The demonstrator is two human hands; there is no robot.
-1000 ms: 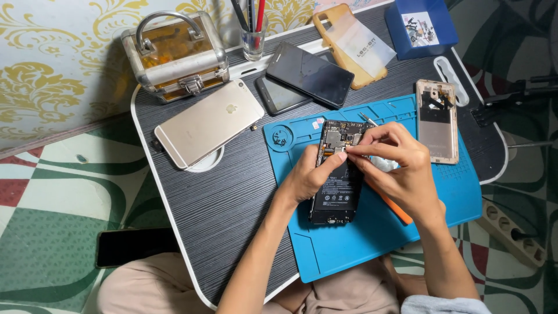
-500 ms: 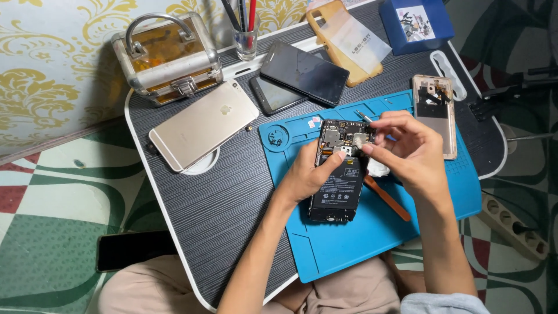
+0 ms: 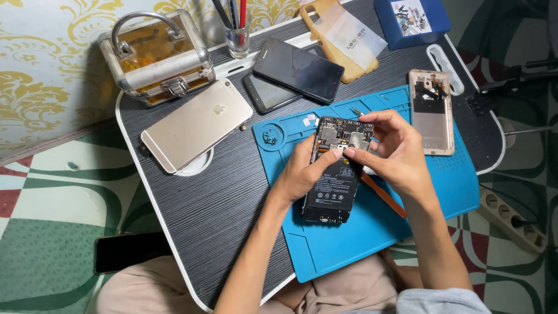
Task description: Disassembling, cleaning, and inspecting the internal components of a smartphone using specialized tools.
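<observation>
While left hand (image 3: 302,174) grasps opened black phone (image 3: 338,168), right hand (image 3: 395,154) pinches its circuitry, ribbed blue mat (image 3: 349,244).

A home corner used for phone repair. A lap desk (image 3: 192,203) sits over a patterned floor mat (image 3: 52,203), bearing a blue repair mat (image 3: 442,186), an opened phone (image 3: 337,174), several other phones (image 3: 195,125), a parts box (image 3: 410,17) and a metal case (image 3: 154,55). A power strip (image 3: 514,218) lies on the floor.
</observation>
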